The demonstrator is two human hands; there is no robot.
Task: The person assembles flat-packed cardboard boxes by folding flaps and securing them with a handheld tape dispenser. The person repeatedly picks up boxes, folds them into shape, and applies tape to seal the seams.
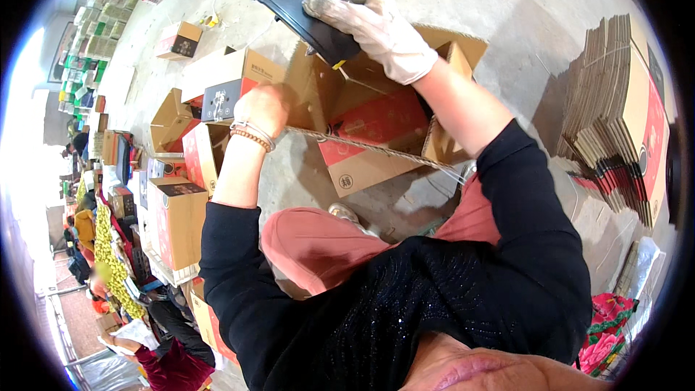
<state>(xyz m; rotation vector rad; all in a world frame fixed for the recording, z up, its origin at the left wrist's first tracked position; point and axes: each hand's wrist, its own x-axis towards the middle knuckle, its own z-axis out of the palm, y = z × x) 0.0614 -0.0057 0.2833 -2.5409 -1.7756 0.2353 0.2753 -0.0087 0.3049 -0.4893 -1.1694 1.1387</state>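
My right hand (391, 32), in a white glove, grips a dark blue-grey plastic box-shaped thing (300, 0) above an open cardboard carton (373, 170). Its thumb lies across the dark face, while its other fingers are partly hidden at the far edge. A small yellow bit shows at the thing's lower end. The carton stands before my knees with its flaps up and red printed panels showing. At the carton's left flap is my left hand (262, 110), bare, with bead bracelets. Its fingers are curled and slightly blurred; what they hold, if anything, is hidden.
Several small cartons (181, 213) stand to my left, some open. A tall stack of flattened cartons (615, 108) is at the right. Far left are piled crates (108, 22), a long heap of yellow-green fruit (108, 246) and other people. A roll of tape (211, 21) lies on the concrete floor.
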